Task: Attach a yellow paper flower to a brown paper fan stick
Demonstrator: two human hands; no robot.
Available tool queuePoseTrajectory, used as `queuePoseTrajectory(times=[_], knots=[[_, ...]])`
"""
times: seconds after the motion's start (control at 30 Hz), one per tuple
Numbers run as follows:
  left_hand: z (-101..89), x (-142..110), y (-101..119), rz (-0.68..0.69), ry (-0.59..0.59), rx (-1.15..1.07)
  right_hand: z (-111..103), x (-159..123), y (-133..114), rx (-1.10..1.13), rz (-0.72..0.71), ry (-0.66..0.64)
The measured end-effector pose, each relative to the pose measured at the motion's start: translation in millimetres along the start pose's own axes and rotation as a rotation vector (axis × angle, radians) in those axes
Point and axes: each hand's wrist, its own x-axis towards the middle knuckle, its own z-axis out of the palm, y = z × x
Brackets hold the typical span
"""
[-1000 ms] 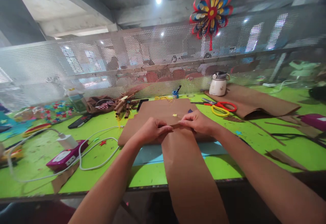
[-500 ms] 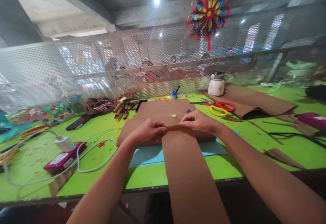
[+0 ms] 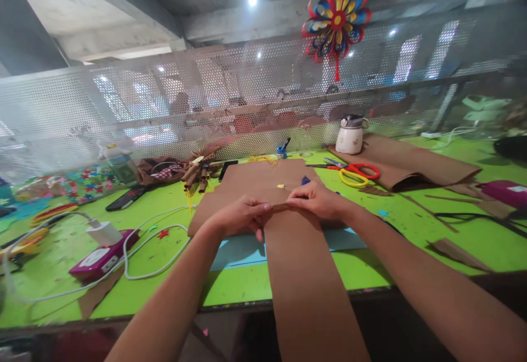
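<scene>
A long strip of brown paper (image 3: 307,274) runs from the table down over its front edge. Its far end has a narrow fold, pinched at the left by my left hand (image 3: 242,216) and at the right by my right hand (image 3: 317,200). Both hands are closed, thumbs and fingertips on the fold, a short gap between them. Under them lies a wider brown paper sheet (image 3: 255,178), with a light blue sheet (image 3: 239,253) showing beneath its near side. A small pale yellow piece (image 3: 280,186) rests on the brown sheet just beyond the fold.
Scissors with red and yellow handles (image 3: 358,174) lie right of the brown sheet. Beyond stand a white bottle (image 3: 349,135) and folded brown paper (image 3: 420,159). At left are a purple power strip (image 3: 102,257) with a white cable, a phone (image 3: 127,198) and rolled brown paper tubes (image 3: 196,176).
My right hand has shifted slightly left and down along the fold, closer to my left hand. Some lower fingers of my left hand have come down beside the strip.
</scene>
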Motion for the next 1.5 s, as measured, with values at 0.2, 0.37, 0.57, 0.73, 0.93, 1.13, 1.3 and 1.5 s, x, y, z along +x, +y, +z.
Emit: queuePoseTrajectory(times=[0.2, 0.37, 0.57, 0.73, 0.93, 1.13, 1.3, 1.5], knots=[[6.3, 0.8, 6.9, 0.064, 0.083, 0.169, 0.2, 0.7, 1.8, 0.0, -0.023, 0.008], [10.0, 1.6, 11.3, 0.148, 0.221, 0.507, -3.0, 0.4, 3.5, 0.01, 0.001, 0.006], [7.0, 4.0, 11.0, 0.271, 0.284, 0.699, 4.8, 1.3, -0.3, -0.069, -0.061, -0.006], [7.2, 3.1, 10.8, 0.236, 0.209, 0.618, 17.0, 2.3, -4.5, -0.149, -0.117, 0.001], [6.3, 4.2, 7.3, 0.228, 0.207, 0.563, 16.8, 1.9, -8.3, -0.122, -0.121, -0.035], [3.7, 0.1, 7.8, 0.205, 0.281, 0.559, 9.6, 0.8, -6.1, -0.155, -0.083, 0.0], [0.2, -5.2, 12.7, 0.221, 0.311, 0.617, 8.2, 0.1, -6.1, -0.148, -0.059, -0.027], [-4.3, -6.0, 12.7, 0.204, 0.272, 0.618, 6.7, -2.6, -12.8, -0.082, -0.03, -0.083]])
